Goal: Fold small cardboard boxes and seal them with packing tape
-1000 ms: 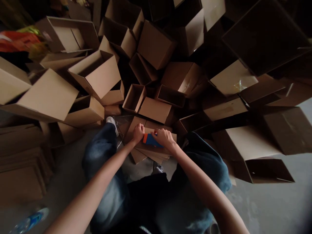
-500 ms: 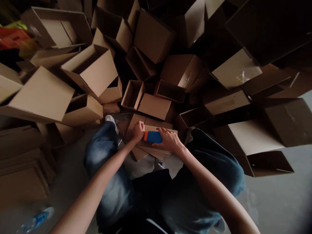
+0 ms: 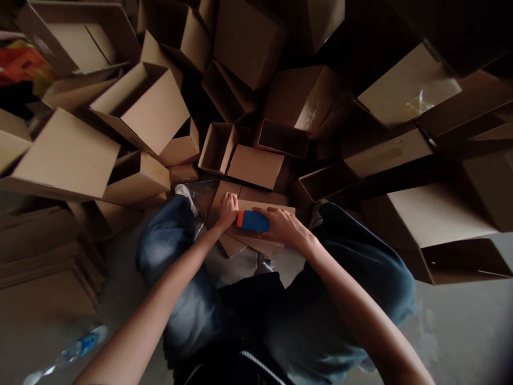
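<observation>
A blue block-shaped tool with an orange end (image 3: 253, 221) lies over a flat brown cardboard carton (image 3: 276, 207) between my legs. My right hand (image 3: 284, 224) grips its right end, thumb and fingers around the blue part. At the orange end, my left hand (image 3: 228, 208) is closed, its fingers curled by the carton. What those fingers hold, if anything, is hidden. More flattened cardboard (image 3: 234, 245) sticks out under the carton.
Open cardboard boxes (image 3: 154, 109) are piled in front of me and to both sides. Flat cardboard sheets (image 3: 44, 294) are stacked at left. A plastic bottle (image 3: 80, 345) lies on the floor at lower left. An open box (image 3: 465, 262) lies at right.
My right hand has shifted slightly right, and more of the blue tool shows. The left hand stays at the orange end. The whole view has tilted a little.
</observation>
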Demonstrator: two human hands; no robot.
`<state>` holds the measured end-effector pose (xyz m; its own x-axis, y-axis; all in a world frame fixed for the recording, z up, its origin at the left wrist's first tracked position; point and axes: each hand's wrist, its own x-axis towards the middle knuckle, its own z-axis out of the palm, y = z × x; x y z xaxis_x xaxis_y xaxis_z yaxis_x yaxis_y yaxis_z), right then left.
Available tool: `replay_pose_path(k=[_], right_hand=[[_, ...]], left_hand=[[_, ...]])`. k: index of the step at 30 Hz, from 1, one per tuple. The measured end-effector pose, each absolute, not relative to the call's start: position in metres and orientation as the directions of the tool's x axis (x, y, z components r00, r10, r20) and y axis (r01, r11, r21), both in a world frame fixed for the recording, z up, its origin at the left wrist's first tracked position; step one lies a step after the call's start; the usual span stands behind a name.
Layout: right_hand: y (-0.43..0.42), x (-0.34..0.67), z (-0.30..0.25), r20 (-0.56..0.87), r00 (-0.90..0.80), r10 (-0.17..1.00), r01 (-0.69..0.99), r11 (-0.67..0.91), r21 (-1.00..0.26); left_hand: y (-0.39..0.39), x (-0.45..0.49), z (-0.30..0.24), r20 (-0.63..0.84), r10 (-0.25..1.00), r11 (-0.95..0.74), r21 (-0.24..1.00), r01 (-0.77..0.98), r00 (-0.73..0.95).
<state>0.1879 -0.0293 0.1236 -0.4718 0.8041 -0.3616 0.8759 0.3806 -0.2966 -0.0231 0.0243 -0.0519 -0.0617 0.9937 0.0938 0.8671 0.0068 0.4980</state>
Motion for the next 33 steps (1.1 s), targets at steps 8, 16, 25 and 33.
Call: replay_pose_path(k=[8, 16, 25, 33], right_hand=[[-0.03, 0.202, 0.14, -0.347, -0.453, 0.822, 0.873, 0.329, -0.36], [-0.028, 0.249, 0.152, -0.358, -0.422, 0.833, 0.872, 0.265, -0.412], [-0.026, 0.238, 0.146, -0.472, -0.341, 0.813, 0.931, 0.222, -0.291], [-0.026, 0.235, 0.125, -0.466, -0.344, 0.815, 0.938, 0.27, -0.219]], left_hand=[[0.025, -0.02, -0.053, 0.086, 0.992, 0.037, 0.47, 0.882, -0.088], [0.024, -0.023, -0.054, 0.086, 0.993, 0.029, 0.485, 0.874, -0.081], [0.022, -0.013, -0.037, 0.133, 0.991, -0.081, 0.47, 0.879, 0.02], [0.027, -0.016, -0.037, 0.14, 0.987, -0.143, 0.544, 0.827, 0.079]])
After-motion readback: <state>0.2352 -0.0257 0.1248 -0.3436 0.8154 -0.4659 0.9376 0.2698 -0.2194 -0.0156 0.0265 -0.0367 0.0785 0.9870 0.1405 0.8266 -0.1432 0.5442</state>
